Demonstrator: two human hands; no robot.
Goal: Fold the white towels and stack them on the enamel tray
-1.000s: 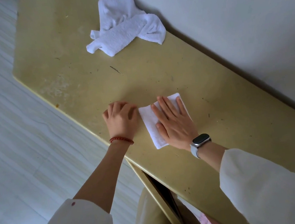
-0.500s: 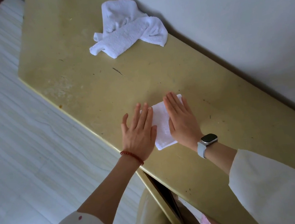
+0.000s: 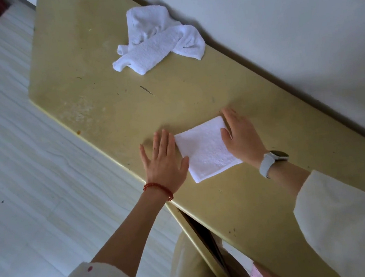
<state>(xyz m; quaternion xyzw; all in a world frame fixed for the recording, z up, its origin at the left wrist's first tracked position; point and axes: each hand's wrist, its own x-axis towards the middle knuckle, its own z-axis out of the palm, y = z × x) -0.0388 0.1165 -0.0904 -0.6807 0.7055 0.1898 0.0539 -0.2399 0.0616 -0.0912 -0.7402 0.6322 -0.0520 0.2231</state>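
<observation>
A small white towel (image 3: 205, 149), folded into a square, lies flat on the yellow-green table top (image 3: 110, 114). My left hand (image 3: 164, 161) lies flat on the table with straight fingers, touching the towel's left edge. My right hand (image 3: 240, 137) rests flat with straight fingers on the towel's right edge. A pile of crumpled white towels (image 3: 156, 38) sits farther back on the table, near the wall. No enamel tray is in view.
The table runs diagonally along a white wall (image 3: 290, 35) on the right. Its left edge drops to a pale striped floor (image 3: 21, 168). An open dark gap under the table top (image 3: 201, 234) sits just in front of my legs.
Both hands have slid apart from the middle of the folded towel to its left and right edges, leaving its top uncovered. The left hand opened from curled to flat a second ago.
</observation>
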